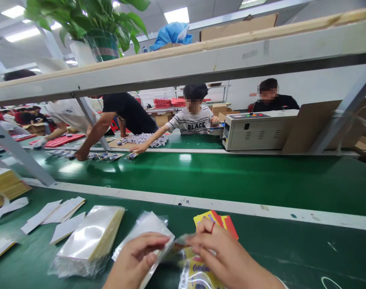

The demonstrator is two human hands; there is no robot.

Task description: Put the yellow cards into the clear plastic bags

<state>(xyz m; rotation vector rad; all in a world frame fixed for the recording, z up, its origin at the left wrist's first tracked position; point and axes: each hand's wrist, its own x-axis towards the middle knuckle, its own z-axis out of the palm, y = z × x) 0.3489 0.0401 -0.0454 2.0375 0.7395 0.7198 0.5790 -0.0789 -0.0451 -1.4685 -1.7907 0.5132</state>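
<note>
My left hand (pixel 137 257) is closed, thumb against fingers, on a white card (pixel 151 267) held at a slant near the front of the bench. My right hand (pixel 220 251), with a thin red band on one finger, pinches the edge of a clear plastic bag (pixel 178 249) between the two hands. Below the right fingers lies a yellow printed pack (pixel 197 277) in clear film, partly hidden by that hand. Just beyond it are yellow and red printed cards (pixel 229 224). Behind my left hand rests a white sheet in clear film (pixel 148 224).
A thick stack of clear bags (pixel 86 237) and loose white cards (pixel 64 210) lie left. Beyond a pale rail (pixel 183 199) runs a green conveyor belt (pixel 231 172), where co-workers reach toward small packs (pixel 103 156). A boxy machine (pixel 261 130) stands across; a shelf (pixel 183 60) spans overhead.
</note>
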